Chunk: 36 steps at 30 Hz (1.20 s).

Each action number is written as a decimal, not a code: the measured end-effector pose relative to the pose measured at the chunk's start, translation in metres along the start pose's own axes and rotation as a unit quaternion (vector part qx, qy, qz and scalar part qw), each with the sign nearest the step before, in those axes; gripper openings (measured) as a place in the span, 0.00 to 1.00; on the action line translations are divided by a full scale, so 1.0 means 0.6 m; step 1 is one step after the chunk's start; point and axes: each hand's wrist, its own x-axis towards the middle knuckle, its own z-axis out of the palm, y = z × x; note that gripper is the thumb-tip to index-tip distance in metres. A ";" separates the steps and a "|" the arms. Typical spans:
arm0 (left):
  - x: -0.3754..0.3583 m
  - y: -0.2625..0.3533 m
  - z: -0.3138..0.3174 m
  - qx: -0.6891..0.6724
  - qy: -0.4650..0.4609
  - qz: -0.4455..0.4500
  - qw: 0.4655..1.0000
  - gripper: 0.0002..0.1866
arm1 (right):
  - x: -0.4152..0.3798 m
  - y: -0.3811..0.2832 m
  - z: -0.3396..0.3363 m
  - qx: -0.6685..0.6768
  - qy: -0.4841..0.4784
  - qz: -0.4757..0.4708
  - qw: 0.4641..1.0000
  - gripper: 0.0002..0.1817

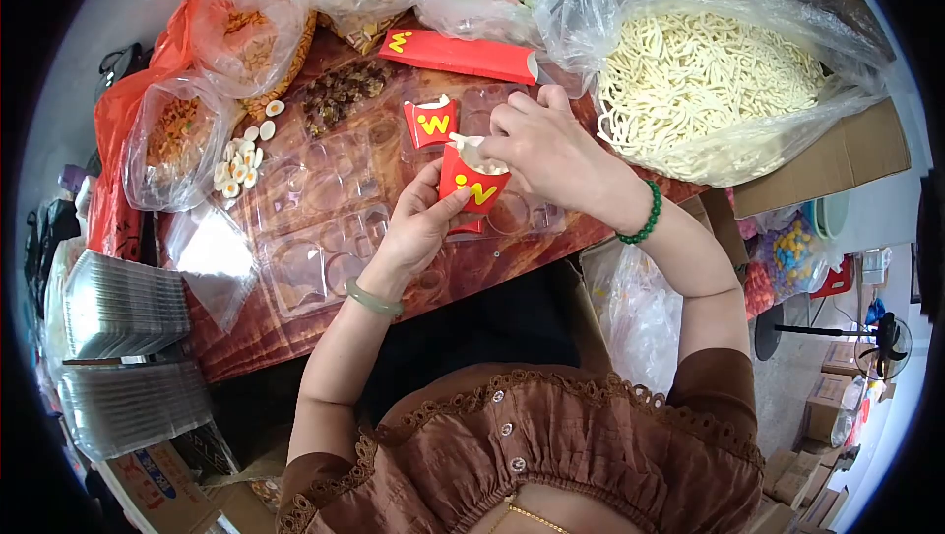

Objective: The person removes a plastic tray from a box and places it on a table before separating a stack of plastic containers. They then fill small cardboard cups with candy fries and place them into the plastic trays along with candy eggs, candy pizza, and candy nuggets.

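Note:
My left hand (425, 214) is closed around a small red fry box (475, 183) with a yellow "W"-like mark, held upright above the table. Pale strips, like toy fries, show in its mouth. My right hand (536, 145) has curled fingers at the box's top, beside those strips; what they pinch is hidden. Just behind stands a second red fry box (431, 123), with pale strips at its top edge. Part of another red piece (467, 227) shows below my left hand. A long stack of flat red fry boxes (458, 57) lies farther back.
A clear bag of pale strips (709, 91) sits in a carton at right. Clear plastic trays (320, 224) lie on the brown marbled table (221, 347). Egg-like pieces (239, 168), dark brown pieces (345, 93) and bags of small orange pieces (177, 135) are left. Stacked clear trays (128, 303) stand lower left.

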 end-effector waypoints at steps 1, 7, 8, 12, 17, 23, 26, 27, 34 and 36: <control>0.000 0.000 0.000 -0.001 0.000 0.001 1.000 0.23 | 0.002 -0.001 -0.001 0.000 -0.001 -0.001 1.000 0.08; -0.002 0.000 0.003 -0.008 0.006 0.024 1.000 0.22 | 0.008 -0.012 0.017 0.326 -0.015 0.093 0.941 0.11; -0.003 0.000 0.001 -0.002 0.017 0.025 1.000 0.22 | 0.007 -0.012 0.021 0.375 -0.019 0.128 0.918 0.10; -0.003 -0.012 -0.003 0.049 0.039 0.065 0.996 0.23 | 0.017 -0.013 0.018 0.355 -0.098 0.152 0.917 0.07; -0.013 -0.010 -0.003 0.052 0.073 0.083 0.993 0.23 | 0.022 -0.023 0.031 0.225 0.008 0.072 0.972 0.05; -0.024 -0.006 -0.014 0.056 0.106 0.123 0.985 0.23 | 0.053 -0.049 0.009 0.229 -0.102 0.132 0.959 0.02; -0.030 -0.007 -0.020 0.033 0.111 0.147 0.982 0.23 | 0.063 -0.049 0.033 0.343 -0.076 0.101 0.931 0.05; -0.033 -0.008 -0.020 0.057 0.120 0.143 0.981 0.23 | 0.064 -0.048 0.038 0.399 -0.133 0.119 0.900 0.06; -0.052 -0.027 -0.019 0.038 0.133 0.162 0.977 0.23 | 0.026 -0.081 0.057 0.404 -0.053 0.153 0.900 0.09; -0.059 -0.027 -0.012 0.035 0.133 0.182 0.974 0.22 | 0.033 -0.086 0.040 0.447 -0.116 0.182 0.868 0.09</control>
